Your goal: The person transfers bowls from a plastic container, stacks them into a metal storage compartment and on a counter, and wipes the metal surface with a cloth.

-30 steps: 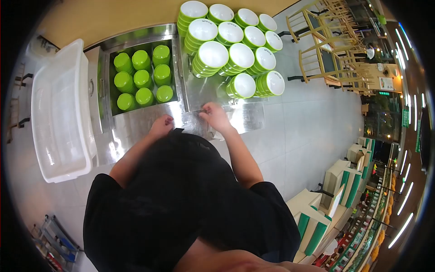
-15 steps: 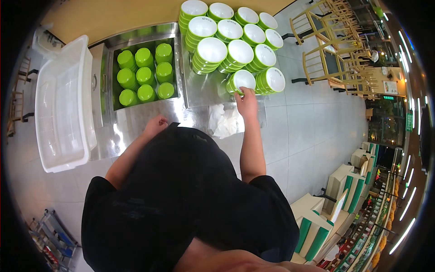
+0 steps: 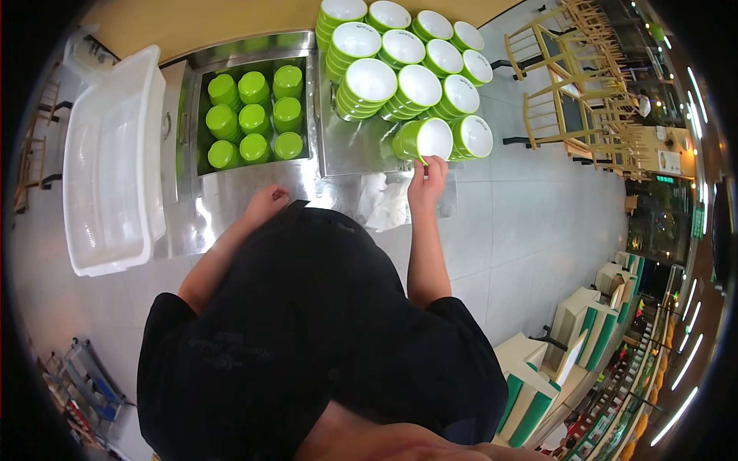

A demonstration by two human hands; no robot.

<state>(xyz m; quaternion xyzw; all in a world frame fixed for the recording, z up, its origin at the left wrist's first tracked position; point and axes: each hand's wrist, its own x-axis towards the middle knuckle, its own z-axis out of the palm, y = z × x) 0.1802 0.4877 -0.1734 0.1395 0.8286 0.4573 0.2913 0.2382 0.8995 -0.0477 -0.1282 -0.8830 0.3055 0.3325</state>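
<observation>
My right hand [image 3: 428, 184] pinches the near rim of a white-and-green bowl [image 3: 435, 140] at the front of the stacks. That bowl leans, its white inside turned to the right and its green side showing on the left. Beside it stands another bowl stack [image 3: 472, 137], and behind are several more stacks [image 3: 371, 81] of the same bowls. My left hand [image 3: 267, 204] hangs over the counter's near edge by my waist, fingers curled in, with nothing visible in them. Below the bowls, a crumpled white cloth or paper [image 3: 384, 201] lies near my right forearm.
Several upside-down green cups [image 3: 254, 119] sit in a recessed compartment of the steel counter [image 3: 254, 184]. A white plastic crate [image 3: 115, 169] stands at the left. Wooden chairs [image 3: 550, 115] are on the right, with booth seats [image 3: 538, 384] further down.
The bowl under my right hand has tipped to the right, and my fingers have gone from inside its near side to its rim. The whole view has shifted slightly.
</observation>
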